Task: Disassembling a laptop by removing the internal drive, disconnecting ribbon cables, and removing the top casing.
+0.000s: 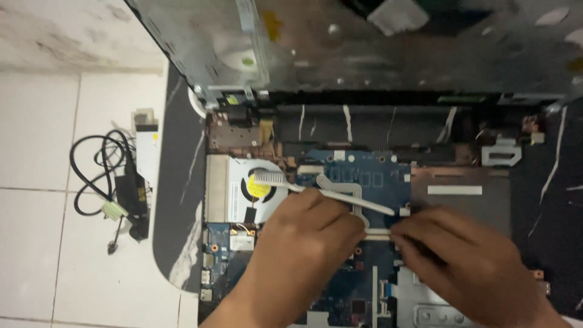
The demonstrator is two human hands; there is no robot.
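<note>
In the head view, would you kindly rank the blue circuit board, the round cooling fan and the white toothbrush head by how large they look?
1. Blue circuit board, partly hidden by both hands
2. Round cooling fan with yellow hub
3. White toothbrush head, lying over the fan

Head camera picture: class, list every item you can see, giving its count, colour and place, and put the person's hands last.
white plastic toothbrush: one, bristles on the fan.
round cooling fan: one, grey with yellow centre, left of board.
blue circuit board: one, centre of the opened laptop.
black coiled cable: one, on white floor tiles, far left.
dark marbled table: one, under the laptop.
left hand: holds toothbrush handle.
right hand: pinching white strip on board.
</note>
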